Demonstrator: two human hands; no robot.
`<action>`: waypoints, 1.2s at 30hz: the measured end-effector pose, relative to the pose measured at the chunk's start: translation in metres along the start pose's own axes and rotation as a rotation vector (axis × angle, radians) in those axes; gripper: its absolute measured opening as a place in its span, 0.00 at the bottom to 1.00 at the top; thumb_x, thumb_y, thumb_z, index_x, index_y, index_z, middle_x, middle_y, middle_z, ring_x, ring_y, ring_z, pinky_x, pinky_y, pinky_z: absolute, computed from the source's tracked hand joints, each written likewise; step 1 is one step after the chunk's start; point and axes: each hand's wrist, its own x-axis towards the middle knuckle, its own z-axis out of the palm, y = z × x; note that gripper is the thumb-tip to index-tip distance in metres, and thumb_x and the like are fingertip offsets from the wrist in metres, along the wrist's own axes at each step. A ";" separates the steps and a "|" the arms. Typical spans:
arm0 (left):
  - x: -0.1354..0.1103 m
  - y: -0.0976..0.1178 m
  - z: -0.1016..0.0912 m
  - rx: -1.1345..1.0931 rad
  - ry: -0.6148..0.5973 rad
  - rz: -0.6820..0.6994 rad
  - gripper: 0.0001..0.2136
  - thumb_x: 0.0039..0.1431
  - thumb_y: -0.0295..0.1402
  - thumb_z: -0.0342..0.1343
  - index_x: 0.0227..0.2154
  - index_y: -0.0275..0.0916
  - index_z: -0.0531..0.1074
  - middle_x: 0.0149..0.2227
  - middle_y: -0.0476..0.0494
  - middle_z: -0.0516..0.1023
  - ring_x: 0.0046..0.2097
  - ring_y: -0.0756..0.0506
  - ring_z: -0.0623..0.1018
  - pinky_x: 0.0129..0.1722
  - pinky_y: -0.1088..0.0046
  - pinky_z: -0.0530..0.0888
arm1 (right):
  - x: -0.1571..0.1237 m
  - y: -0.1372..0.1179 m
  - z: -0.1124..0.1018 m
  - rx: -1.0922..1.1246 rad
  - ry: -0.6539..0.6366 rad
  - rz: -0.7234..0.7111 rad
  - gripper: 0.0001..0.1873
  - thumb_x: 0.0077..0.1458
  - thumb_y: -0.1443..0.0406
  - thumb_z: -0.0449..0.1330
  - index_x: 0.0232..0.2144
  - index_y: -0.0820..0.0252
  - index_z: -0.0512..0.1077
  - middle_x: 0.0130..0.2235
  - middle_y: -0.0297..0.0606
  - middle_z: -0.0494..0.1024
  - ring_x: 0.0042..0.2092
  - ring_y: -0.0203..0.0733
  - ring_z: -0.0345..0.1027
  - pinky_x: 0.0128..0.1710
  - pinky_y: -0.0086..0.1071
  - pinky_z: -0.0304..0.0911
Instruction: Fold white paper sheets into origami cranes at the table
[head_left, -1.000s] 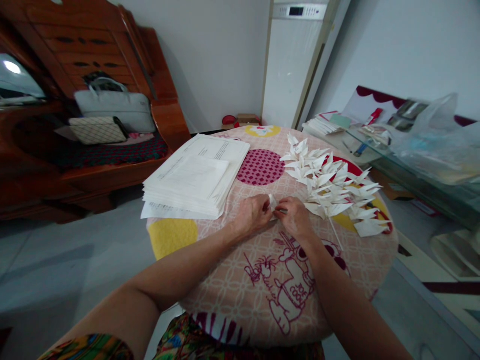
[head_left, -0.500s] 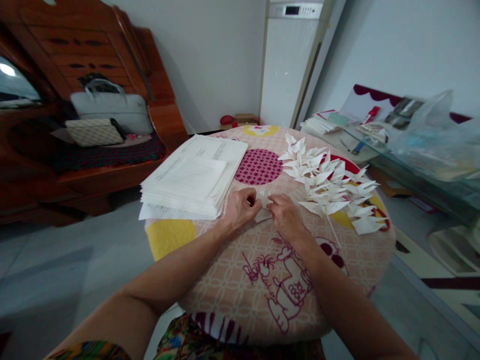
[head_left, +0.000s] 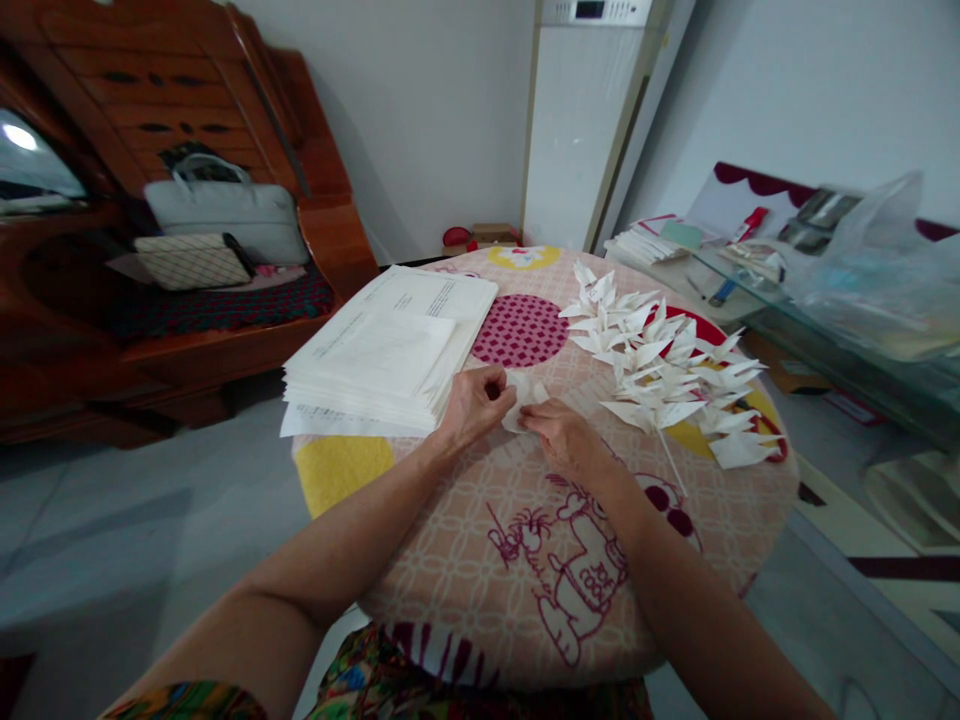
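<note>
Between my two hands, just right of the paper stack, is a small folded piece of white paper [head_left: 527, 388]. My left hand [head_left: 477, 402] pinches its left side with thumb and forefinger. On its near right side, the fingers of my right hand [head_left: 559, 432] are closed on the same paper. Several white origami cranes [head_left: 645, 345] lie in a crowded group to the right of my hands. At the left, a thick stack of printed paper [head_left: 352, 370] has a smaller blank sheet [head_left: 390, 350] on top.
A patterned cloth covers the round table [head_left: 465, 560]. A wooden seat [head_left: 255, 335] with a grey bag [head_left: 229, 225] stands at the left. To the right is a glass-topped table [head_left: 795, 330] with a plastic bag [head_left: 862, 270] and papers [head_left: 649, 243]. A tall white cabinet-like unit [head_left: 577, 130] stands behind.
My right hand has shifted slightly left and down along the folded paper, and my left hand has moved slightly. More of the paper's upper part shows. The view has shifted a little.
</note>
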 end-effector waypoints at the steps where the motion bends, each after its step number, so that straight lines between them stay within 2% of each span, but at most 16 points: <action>1: 0.000 0.000 0.000 -0.035 -0.020 -0.009 0.11 0.52 0.34 0.54 0.18 0.38 0.62 0.17 0.53 0.64 0.22 0.53 0.64 0.22 0.77 0.61 | 0.000 0.000 0.000 -0.008 -0.016 -0.001 0.20 0.54 0.78 0.52 0.39 0.57 0.79 0.42 0.41 0.81 0.46 0.45 0.72 0.52 0.39 0.65; 5: 0.009 -0.011 -0.004 -0.219 -0.138 -0.032 0.16 0.61 0.40 0.50 0.25 0.35 0.73 0.24 0.45 0.76 0.27 0.50 0.75 0.29 0.75 0.72 | 0.002 -0.001 0.000 -0.007 -0.031 0.011 0.17 0.53 0.78 0.55 0.36 0.56 0.80 0.40 0.40 0.82 0.48 0.45 0.71 0.54 0.40 0.65; 7: 0.016 -0.023 -0.008 -0.134 -0.127 0.011 0.13 0.58 0.39 0.55 0.29 0.34 0.76 0.30 0.43 0.80 0.32 0.48 0.78 0.34 0.74 0.74 | 0.004 -0.001 -0.001 -0.003 -0.025 0.008 0.17 0.52 0.78 0.56 0.35 0.56 0.80 0.40 0.41 0.82 0.50 0.46 0.71 0.55 0.41 0.64; 9: 0.023 -0.034 -0.011 -0.012 -0.181 0.036 0.11 0.52 0.35 0.60 0.36 0.34 0.79 0.35 0.43 0.82 0.35 0.48 0.79 0.37 0.74 0.74 | 0.004 -0.001 -0.002 -0.003 -0.027 -0.004 0.18 0.52 0.78 0.55 0.36 0.57 0.81 0.41 0.42 0.82 0.51 0.47 0.71 0.57 0.42 0.64; 13: 0.026 -0.042 -0.011 0.126 -0.335 0.037 0.10 0.47 0.30 0.60 0.34 0.36 0.80 0.29 0.48 0.80 0.30 0.50 0.76 0.32 0.76 0.71 | 0.003 0.001 -0.005 0.006 -0.023 -0.034 0.20 0.52 0.78 0.54 0.39 0.57 0.81 0.44 0.42 0.83 0.52 0.47 0.72 0.58 0.43 0.64; 19: 0.014 -0.035 -0.002 0.059 -0.352 -0.037 0.07 0.44 0.28 0.61 0.29 0.34 0.79 0.26 0.49 0.79 0.28 0.51 0.75 0.29 0.77 0.70 | -0.002 0.009 -0.007 0.105 0.029 0.028 0.23 0.46 0.80 0.54 0.35 0.56 0.83 0.43 0.41 0.83 0.51 0.49 0.74 0.52 0.42 0.70; 24: 0.012 -0.036 0.001 0.021 -0.348 -0.059 0.07 0.43 0.25 0.60 0.29 0.34 0.80 0.27 0.48 0.80 0.29 0.50 0.77 0.30 0.76 0.72 | -0.005 0.015 -0.005 0.117 0.060 0.026 0.22 0.48 0.79 0.54 0.36 0.57 0.82 0.44 0.43 0.83 0.51 0.50 0.75 0.53 0.43 0.70; 31: 0.010 -0.031 0.000 0.183 -0.322 0.013 0.09 0.46 0.26 0.60 0.30 0.37 0.83 0.30 0.47 0.82 0.30 0.49 0.77 0.33 0.74 0.70 | -0.004 0.015 -0.004 0.100 0.047 0.000 0.17 0.52 0.77 0.56 0.35 0.58 0.82 0.41 0.44 0.83 0.47 0.50 0.74 0.50 0.43 0.69; 36: 0.011 -0.028 -0.003 0.214 -0.372 0.001 0.10 0.45 0.26 0.60 0.31 0.38 0.83 0.29 0.48 0.82 0.30 0.49 0.76 0.32 0.75 0.69 | -0.004 0.015 -0.006 0.109 0.027 -0.026 0.16 0.52 0.77 0.56 0.32 0.58 0.81 0.39 0.43 0.82 0.47 0.49 0.73 0.52 0.41 0.67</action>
